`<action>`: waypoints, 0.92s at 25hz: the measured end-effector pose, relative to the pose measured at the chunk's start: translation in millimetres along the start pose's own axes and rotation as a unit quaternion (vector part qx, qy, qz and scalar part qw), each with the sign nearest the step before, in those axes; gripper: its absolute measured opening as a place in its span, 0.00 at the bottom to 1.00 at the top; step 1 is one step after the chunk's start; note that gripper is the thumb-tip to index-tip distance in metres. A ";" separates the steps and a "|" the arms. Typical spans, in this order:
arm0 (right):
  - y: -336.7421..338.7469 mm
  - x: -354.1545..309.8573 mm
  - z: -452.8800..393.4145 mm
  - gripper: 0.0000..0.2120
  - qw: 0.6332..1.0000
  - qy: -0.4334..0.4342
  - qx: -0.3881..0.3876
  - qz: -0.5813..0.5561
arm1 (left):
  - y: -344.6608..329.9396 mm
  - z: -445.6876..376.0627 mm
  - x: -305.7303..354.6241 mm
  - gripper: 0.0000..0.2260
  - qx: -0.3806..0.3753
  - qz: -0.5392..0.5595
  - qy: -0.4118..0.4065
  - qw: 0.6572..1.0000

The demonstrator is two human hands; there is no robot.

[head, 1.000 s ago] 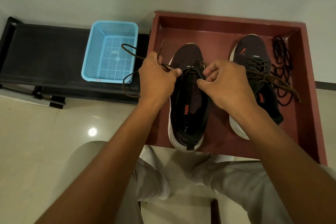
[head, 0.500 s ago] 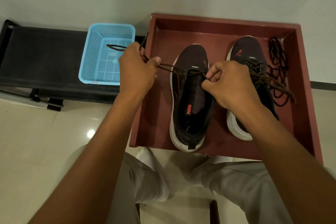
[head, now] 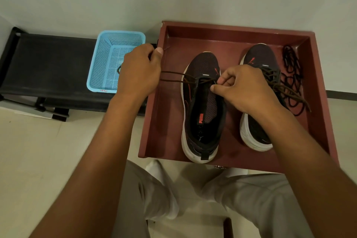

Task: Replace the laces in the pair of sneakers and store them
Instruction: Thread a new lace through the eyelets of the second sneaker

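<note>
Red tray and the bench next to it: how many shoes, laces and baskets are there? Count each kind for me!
Sneakers: 2, one in the middle of the red tray, one to its right.
Brown laces: 2, one being threaded, one on the right sneaker.
Black lace pile: 1.
Blue basket: 1.
Total: 6.

Two dark sneakers with white soles stand toes to the far edge in a red-brown tray [head: 320, 87]. The left sneaker [head: 201, 110] has a brown lace [head: 173, 76] stretched taut leftward from its front eyelets. The right sneaker [head: 258, 67] is fully laced in brown, and black laces [head: 291, 75] lie heaped along the tray's right edge.
</note>
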State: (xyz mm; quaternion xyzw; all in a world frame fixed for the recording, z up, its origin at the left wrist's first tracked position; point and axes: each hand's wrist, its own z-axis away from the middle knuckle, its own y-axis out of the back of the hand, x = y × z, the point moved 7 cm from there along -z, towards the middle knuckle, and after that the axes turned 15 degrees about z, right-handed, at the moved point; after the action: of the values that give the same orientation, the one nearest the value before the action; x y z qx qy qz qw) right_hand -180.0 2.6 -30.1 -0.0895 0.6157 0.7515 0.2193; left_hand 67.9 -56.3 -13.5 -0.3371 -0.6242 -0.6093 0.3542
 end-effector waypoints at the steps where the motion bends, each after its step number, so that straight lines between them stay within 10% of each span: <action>1: 3.0 -1.8 -0.8 0.07 1.000 0.005 0.014 -0.002 | -2.7 0.0 5.1 0.17 -0.012 0.002 -0.020 1.000; 7: 0.4 -35.4 -11.6 0.02 0.992 0.076 0.083 -0.054 | 1.0 -8.0 9.1 0.08 -0.075 0.132 0.009 0.988; 23: -40.3 -85.5 -15.5 0.05 0.986 0.135 -0.041 0.092 | 10.7 -7.7 -0.8 0.07 -0.058 0.263 0.076 0.960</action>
State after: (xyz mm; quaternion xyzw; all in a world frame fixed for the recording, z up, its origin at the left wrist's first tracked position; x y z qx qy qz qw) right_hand -88.5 -25.2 -34.8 -0.1420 0.6138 0.7742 0.0602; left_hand 77.7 -63.7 -8.6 -0.4626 -0.4481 -0.5534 0.5282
